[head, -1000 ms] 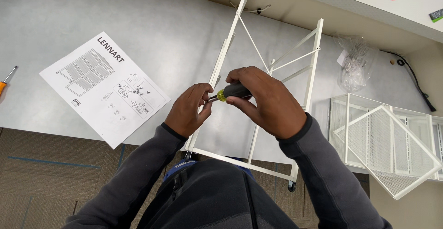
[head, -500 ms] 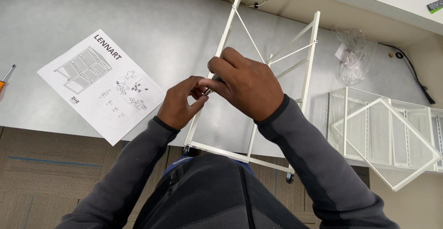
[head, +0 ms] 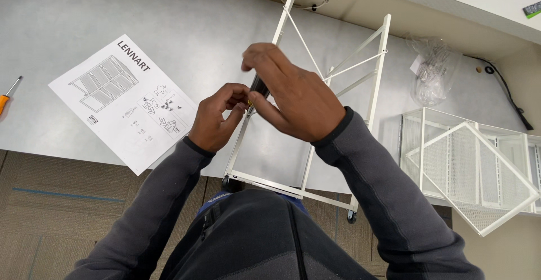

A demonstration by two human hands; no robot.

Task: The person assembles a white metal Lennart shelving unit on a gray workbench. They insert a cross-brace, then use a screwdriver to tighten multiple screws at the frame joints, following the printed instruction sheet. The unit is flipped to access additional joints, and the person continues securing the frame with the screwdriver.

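Observation:
My right hand (head: 296,96) grips a black-handled screwdriver (head: 259,86) with a yellow band, its tip pointing down toward the left rail of a white metal frame (head: 372,82) that lies on the grey table. My left hand (head: 217,116) pinches at the screwdriver's tip, fingers closed beside the rail; whatever small part it may hold is hidden. Both hands touch each other over the frame's left upright. The frame has diagonal cross-wires and small castors at its near end.
A white instruction sheet (head: 127,99) lies to the left. An orange-handled screwdriver (head: 7,98) sits at the far left edge. A clear plastic bag (head: 431,68) of fittings lies at the right, near white mesh baskets (head: 473,167). A black cable (head: 507,88) runs at the right.
My right hand has turned the screwdriver from lying sideways to pointing downward and has risen over the left hand. The left hand stays pinched at the rail.

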